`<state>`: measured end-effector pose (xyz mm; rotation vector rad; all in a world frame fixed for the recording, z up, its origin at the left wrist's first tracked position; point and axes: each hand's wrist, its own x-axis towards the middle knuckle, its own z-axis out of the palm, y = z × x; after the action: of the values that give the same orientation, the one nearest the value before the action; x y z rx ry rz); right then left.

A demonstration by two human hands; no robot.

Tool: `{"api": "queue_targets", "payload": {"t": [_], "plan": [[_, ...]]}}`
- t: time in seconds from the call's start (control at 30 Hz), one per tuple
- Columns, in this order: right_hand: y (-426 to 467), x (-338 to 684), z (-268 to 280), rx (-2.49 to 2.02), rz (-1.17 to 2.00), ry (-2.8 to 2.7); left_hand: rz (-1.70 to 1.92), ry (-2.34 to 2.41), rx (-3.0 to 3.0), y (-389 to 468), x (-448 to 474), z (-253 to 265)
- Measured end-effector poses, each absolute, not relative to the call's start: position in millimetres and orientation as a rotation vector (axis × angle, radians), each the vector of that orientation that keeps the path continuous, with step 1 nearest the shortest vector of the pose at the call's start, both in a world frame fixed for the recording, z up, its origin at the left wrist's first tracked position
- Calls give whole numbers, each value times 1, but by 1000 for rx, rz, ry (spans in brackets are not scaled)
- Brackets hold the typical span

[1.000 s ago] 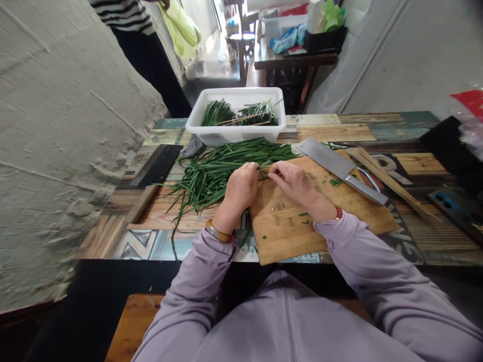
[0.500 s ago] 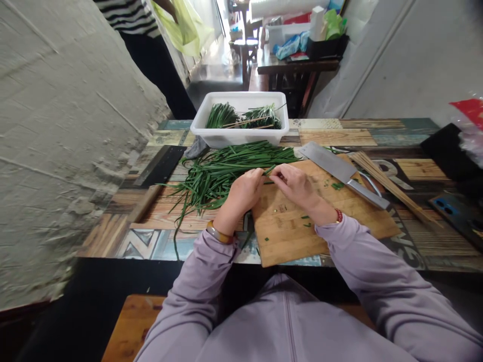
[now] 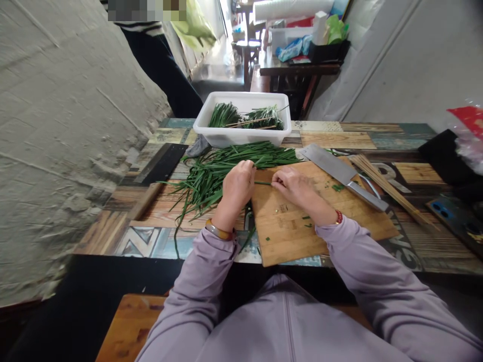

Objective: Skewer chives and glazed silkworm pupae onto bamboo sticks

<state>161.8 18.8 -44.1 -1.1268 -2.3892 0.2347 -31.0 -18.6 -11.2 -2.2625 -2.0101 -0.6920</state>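
Note:
Above the left edge of the wooden cutting board (image 3: pixel 290 236), my left hand (image 3: pixel 238 185) is closed around garlic chives, mostly hidden by its fingers. A thin green length of garlic chive (image 3: pixel 263 183) stretches between my two hands. My right hand (image 3: pixel 292 187) pinches its other end over the board. Behind and left of my left hand, a loose heap of garlic chives (image 3: pixel 211 173) lies on the table. The cleaver (image 3: pixel 332 166) rests on the board's far right part, its handle toward me. Small green bits are scattered on the board.
At the back of the table, a white tub (image 3: pixel 241 137) holds chive bundles and thin sticks. More bamboo sticks (image 3: pixel 392 188) lie right of the board, with a phone (image 3: pixel 445 211) beyond. A dark flat blade-like thing (image 3: pixel 162 163) lies left. A person (image 3: pixel 160 65) stands behind.
My hands have moved apart, the left one going left. The chive length now spans the gap between them. The person at the back has shifted slightly right.

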Motion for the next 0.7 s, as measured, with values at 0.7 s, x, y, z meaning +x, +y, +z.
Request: {"api": "queue_targets", "payload": {"t": [0.7], "plan": [[55,134,-38,-901,367,-2035,-779,-2171,-2232,-12,-40,-15]]}}
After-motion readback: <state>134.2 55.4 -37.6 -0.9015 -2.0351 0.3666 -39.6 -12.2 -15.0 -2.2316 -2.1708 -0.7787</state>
